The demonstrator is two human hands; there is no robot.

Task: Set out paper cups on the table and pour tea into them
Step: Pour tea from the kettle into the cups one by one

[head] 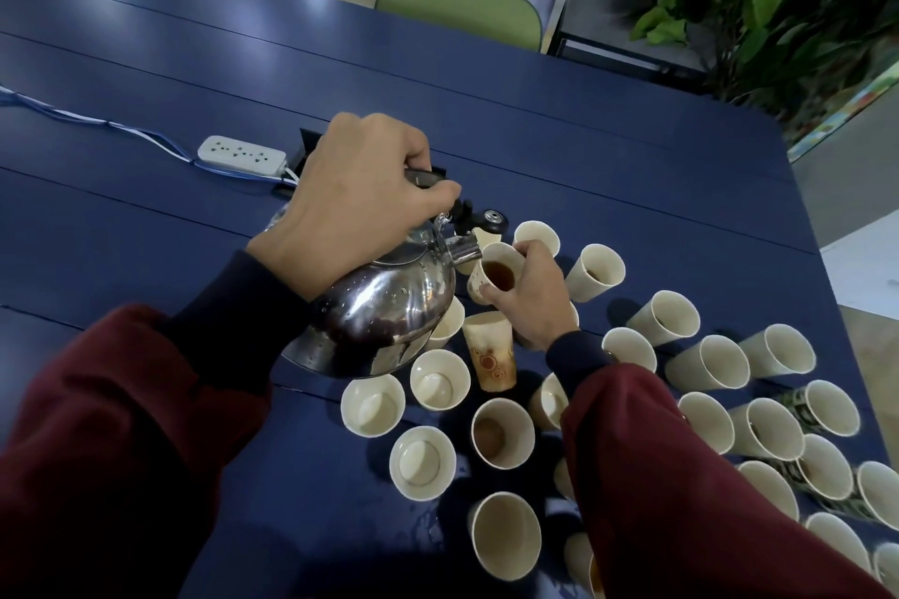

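My left hand [355, 204] grips the black handle of a shiny steel kettle [384, 316], tilted so its spout sits over a paper cup [494, 277]. My right hand [530, 302] holds that cup, tipped toward the spout, with dark tea inside. Several white paper cups stand on the blue table [584, 151] around and to the right. One cup [501, 433] in front holds a little tea, one cup [433, 379] beside the kettle looks empty. A cup with an orange pattern [491, 355] stands below the held cup.
A white power strip [241, 154] with blue cable lies at the left behind the kettle, next to a black cable hatch. Two green chairs [457, 5] stand at the far edge, a leafy plant [778, 0] at the top right. Wet spots lie among the near cups.
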